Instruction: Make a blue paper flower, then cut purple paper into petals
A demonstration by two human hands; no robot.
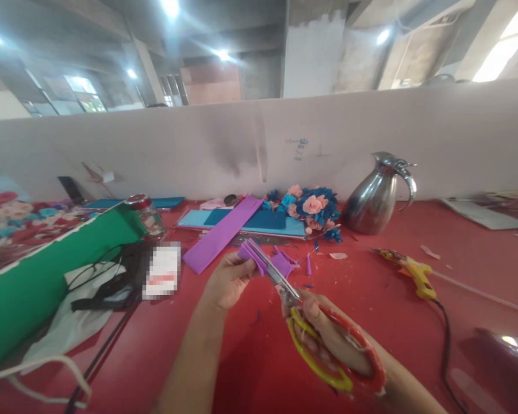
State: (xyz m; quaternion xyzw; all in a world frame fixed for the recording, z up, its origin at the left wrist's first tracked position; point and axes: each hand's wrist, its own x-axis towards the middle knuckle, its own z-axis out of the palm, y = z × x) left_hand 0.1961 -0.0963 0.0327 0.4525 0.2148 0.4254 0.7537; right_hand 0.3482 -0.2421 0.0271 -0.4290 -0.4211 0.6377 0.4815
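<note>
My left hand [233,279] pinches a small folded piece of purple paper [254,257] between thumb and fingers. A pair of scissors [319,356] with one yellow and one red handle is in my right hand [323,322], the fingers through the loops. The scissor blades lie across the purple piece, and they look nearly closed. Just beyond, purple offcuts [283,263] lie on the red table [259,368]. Behind my left hand a long purple strip [219,236] rests slantwise over blue sheets [263,219].
Paper flowers [314,204] sit at the back beside a metal jug [371,195]. On the right lies a yellow glue gun [414,273] with its cord. To the left are a glass jar [146,217], a green board [64,276] and a black bag [121,273].
</note>
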